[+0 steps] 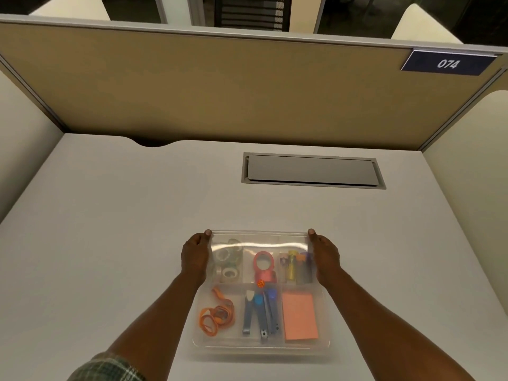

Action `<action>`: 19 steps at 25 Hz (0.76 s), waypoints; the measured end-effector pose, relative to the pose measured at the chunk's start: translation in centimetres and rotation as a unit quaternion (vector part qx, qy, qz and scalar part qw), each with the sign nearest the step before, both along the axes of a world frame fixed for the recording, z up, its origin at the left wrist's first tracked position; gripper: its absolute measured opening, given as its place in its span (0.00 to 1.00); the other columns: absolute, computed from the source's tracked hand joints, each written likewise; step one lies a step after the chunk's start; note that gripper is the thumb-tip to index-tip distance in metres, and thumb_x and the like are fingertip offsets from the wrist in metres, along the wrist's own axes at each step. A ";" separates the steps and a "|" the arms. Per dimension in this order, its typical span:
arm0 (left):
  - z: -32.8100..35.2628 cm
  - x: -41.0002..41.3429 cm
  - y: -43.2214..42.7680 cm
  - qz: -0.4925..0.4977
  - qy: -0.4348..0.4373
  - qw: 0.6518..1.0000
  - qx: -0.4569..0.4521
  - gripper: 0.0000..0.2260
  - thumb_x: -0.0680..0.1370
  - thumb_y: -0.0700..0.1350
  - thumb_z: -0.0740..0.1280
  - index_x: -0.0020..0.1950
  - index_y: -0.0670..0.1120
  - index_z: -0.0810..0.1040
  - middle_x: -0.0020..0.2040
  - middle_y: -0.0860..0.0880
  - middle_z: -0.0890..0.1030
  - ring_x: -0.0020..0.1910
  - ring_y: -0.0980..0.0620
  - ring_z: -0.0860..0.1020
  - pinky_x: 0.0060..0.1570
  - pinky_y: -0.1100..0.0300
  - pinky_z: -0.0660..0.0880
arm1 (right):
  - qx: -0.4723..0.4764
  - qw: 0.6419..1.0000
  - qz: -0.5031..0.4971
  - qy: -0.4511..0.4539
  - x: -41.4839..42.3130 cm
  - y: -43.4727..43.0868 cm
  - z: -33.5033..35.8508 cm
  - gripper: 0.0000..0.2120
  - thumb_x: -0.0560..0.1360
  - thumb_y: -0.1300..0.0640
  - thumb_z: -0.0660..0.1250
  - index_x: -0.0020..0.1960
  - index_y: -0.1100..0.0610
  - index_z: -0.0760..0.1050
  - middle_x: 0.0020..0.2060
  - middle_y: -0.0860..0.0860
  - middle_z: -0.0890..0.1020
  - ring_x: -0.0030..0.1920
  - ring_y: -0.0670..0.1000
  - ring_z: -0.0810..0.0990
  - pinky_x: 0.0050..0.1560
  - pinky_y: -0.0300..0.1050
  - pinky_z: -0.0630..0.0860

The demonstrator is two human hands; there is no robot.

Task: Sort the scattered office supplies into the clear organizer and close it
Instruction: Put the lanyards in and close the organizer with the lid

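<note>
- L hand (pixel 195 257) & R hand (pixel 324 257) are gripping clear lid (pixel 259 242) at its 2 far corners, over organizer (pixel 261 349).
- 6 compartments are holding tape rolls (pixel 228 264), orange bands (pixel 217 317), pink notes (pixel 299 316), etc.
- Organizer is sitting on grey desk (pixel 123 215).

The box (pixel 261 350) sits on the desk (pixel 110 215) close to me, and a hatch (pixel 312 170) lies behind it. My left hand (pixel 195 257) holds the lid (pixel 261 242) at its far left corner, my right hand (pixel 324 257) at its far right. The box has 6 parts: tape rolls (pixel 228 264) back left, bands (pixel 217 316) front left, notes (pixel 299 316) front right.
</note>
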State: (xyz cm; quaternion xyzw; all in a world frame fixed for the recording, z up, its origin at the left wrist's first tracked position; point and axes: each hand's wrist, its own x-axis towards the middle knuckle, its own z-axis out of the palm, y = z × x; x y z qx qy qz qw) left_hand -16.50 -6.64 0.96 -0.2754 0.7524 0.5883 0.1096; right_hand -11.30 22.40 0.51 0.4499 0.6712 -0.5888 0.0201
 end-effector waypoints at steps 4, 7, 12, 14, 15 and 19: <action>-1.3 0.2 0.2 0.011 0.034 0.999 -0.028 0.16 0.80 0.55 0.64 0.43 0.44 0.80 0.37 0.46 0.78 0.39 0.49 0.73 0.40 0.56 0.70 | 0.071 0.997 0.018 0.019 0.3 -0.4 -0.3 0.19 0.79 0.39 0.63 0.40 0.53 0.78 0.33 0.50 0.79 0.39 0.54 0.80 0.44 0.51 0.76; -1.3 0.3 0.2 0.014 0.041 0.998 -0.054 0.17 0.80 0.56 0.64 0.42 0.45 0.80 0.38 0.44 0.79 0.40 0.47 0.75 0.42 0.55 0.70 | 0.104 0.993 0.044 0.026 0.6 -0.3 -0.5 0.20 0.79 0.38 0.61 0.42 0.52 0.79 0.35 0.50 0.81 0.41 0.55 0.81 0.48 0.54 0.78; 0.8 2.9 0.3 -0.078 0.047 0.991 -0.099 0.23 0.81 0.59 0.60 0.71 0.48 0.71 0.63 0.46 0.78 0.63 0.45 0.76 0.59 0.54 0.71 | 0.100 0.990 0.096 0.031 2.7 -0.2 0.8 0.22 0.80 0.41 0.61 0.71 0.49 0.69 0.63 0.53 0.79 0.56 0.51 0.78 0.59 0.49 0.74; 0.8 6.6 0.2 -0.140 0.062 0.977 -0.146 0.31 0.80 0.61 0.59 0.78 0.46 0.62 0.72 0.43 0.71 0.70 0.43 0.71 0.67 0.50 0.68 | 0.126 0.981 0.147 0.027 5.8 -0.6 0.9 0.28 0.80 0.42 0.60 0.77 0.49 0.60 0.69 0.55 0.75 0.64 0.54 0.76 0.65 0.51 0.72; 0.7 8.7 0.1 -0.160 0.071 0.968 -0.179 0.34 0.79 0.63 0.58 0.79 0.45 0.59 0.74 0.41 0.69 0.71 0.42 0.69 0.68 0.49 0.67 | 0.150 0.972 0.181 0.029 7.7 -1.1 0.8 0.31 0.80 0.41 0.60 0.79 0.50 0.57 0.73 0.54 0.71 0.70 0.55 0.72 0.69 0.52 0.70; -0.5 15.1 0.4 -0.217 0.070 0.906 -0.357 0.43 0.76 0.71 0.47 0.80 0.42 0.53 0.78 0.38 0.62 0.72 0.37 0.68 0.66 0.42 0.69 | 0.268 0.924 0.269 0.050 14.4 -3.1 -0.3 0.36 0.80 0.39 0.57 0.81 0.51 0.48 0.75 0.53 0.68 0.71 0.55 0.70 0.69 0.53 0.70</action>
